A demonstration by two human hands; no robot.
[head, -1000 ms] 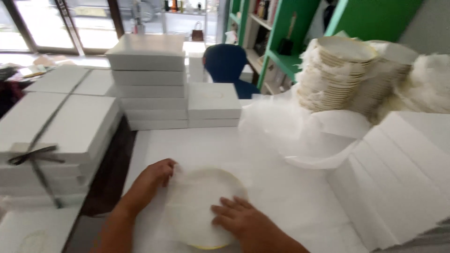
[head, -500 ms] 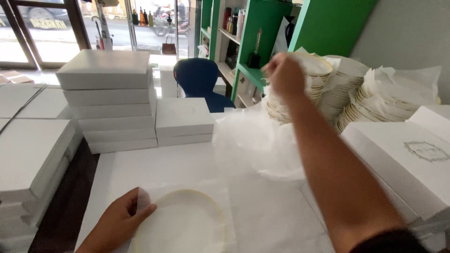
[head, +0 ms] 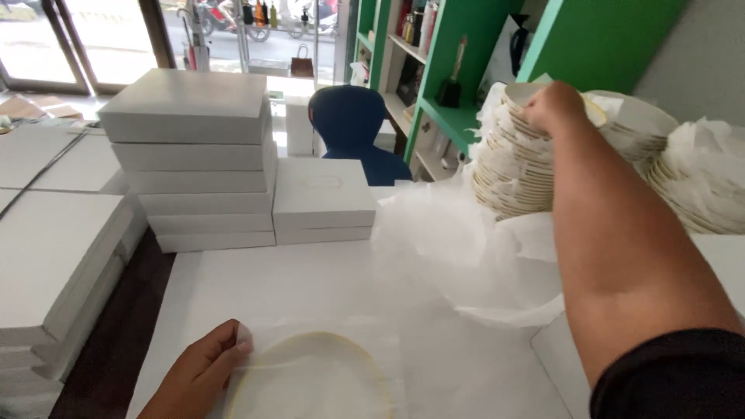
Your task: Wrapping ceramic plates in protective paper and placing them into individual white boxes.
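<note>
Your right hand (head: pixel 552 107) is stretched out to the top of the nearest stack of plates (head: pixel 514 163), fingers curled over the rim of the top plate; whether it has a firm grip you cannot tell from here. Your left hand (head: pixel 198 374) lies low at the near edge of the table (head: pixel 256 283), fingers pinching the edge of a sheet of tissue paper (head: pixel 326 341) that covers a round plate (head: pixel 310 380). That plate shows through the paper as a pale disc with a yellowish rim, lying flat just beside your left fingers.

Between your arms a loose heap of tissue (head: pixel 458 248) is crumpled on the table. Behind it, more plate stacks (head: pixel 683 178) sit to the right, interleaved with white paper. Flat white boxes (head: pixel 194 155) are piled in a tall stack at the back left, with a shorter pile of two boxes (head: pixel 322 202) touching its right side. More flat white boxes (head: pixel 54 256) lie far left. A blue chair (head: pixel 349 124) stands beyond, beside green shelves (head: pixel 434 70).
</note>
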